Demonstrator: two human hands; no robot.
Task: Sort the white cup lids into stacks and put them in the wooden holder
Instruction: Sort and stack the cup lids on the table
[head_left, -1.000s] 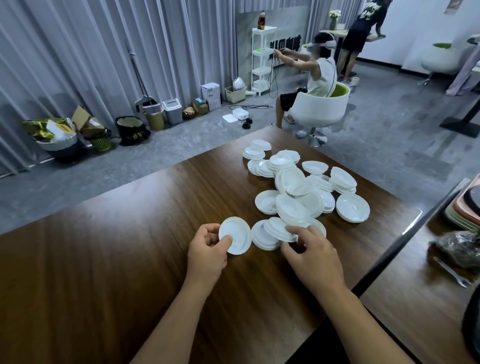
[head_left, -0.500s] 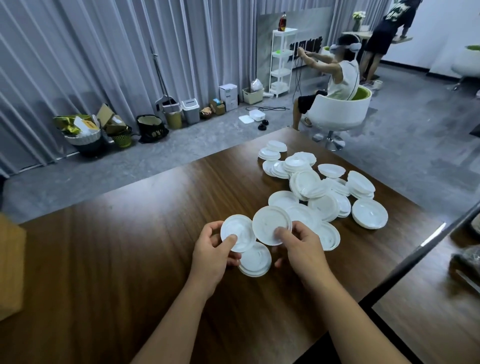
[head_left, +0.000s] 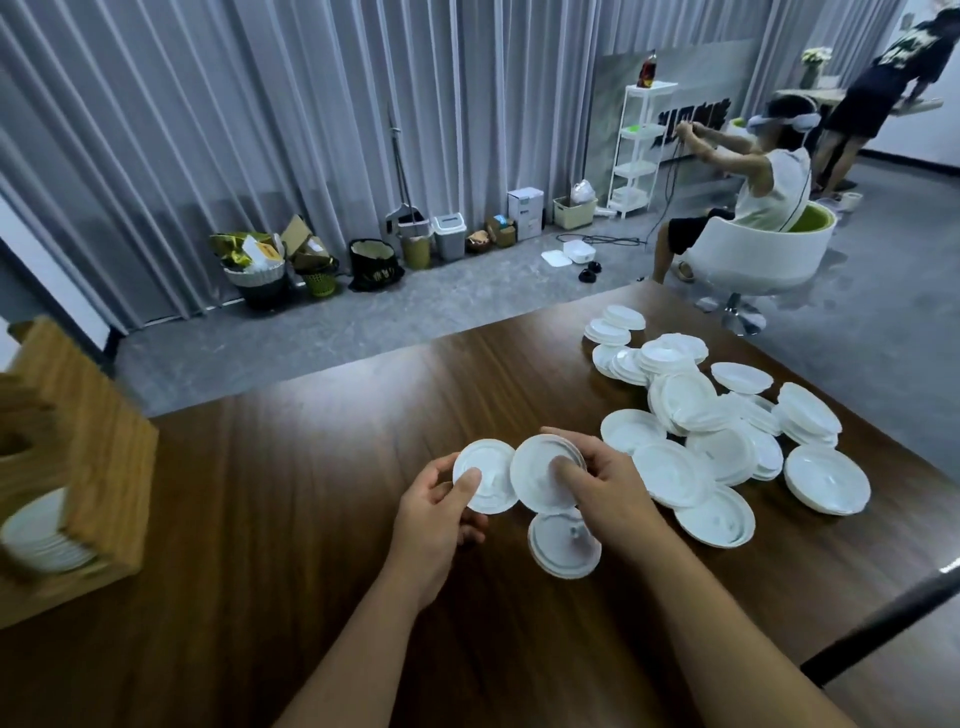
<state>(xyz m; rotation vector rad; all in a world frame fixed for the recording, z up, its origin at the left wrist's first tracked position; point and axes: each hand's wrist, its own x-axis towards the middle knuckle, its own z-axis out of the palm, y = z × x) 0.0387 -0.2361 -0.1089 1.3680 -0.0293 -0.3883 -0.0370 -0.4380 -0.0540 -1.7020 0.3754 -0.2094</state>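
Observation:
My left hand (head_left: 434, 512) pinches one white lid (head_left: 480, 475) upright above the table, thumb on its face. Right beside it my right hand (head_left: 605, 491) holds a small stack of lids (head_left: 543, 478), its edge touching the left lid. Another short stack of lids (head_left: 563, 545) lies on the table just under my right hand. A loose pile of white lids (head_left: 727, 415) spreads over the table's right side. The wooden holder (head_left: 98, 441) stands at the left edge, with a stack of lids (head_left: 39, 530) inside it.
The brown wooden table (head_left: 291, 519) fills the foreground; a second table edge (head_left: 883, 623) adjoins at the lower right. Behind, a person sits in a white chair (head_left: 763, 249), another person stands farther back, and bins and boxes (head_left: 363, 254) line the grey curtain.
My right hand lifted lids from the pile and brought them left against the lid in my left hand. The view swung left, bringing the wooden holder into sight.

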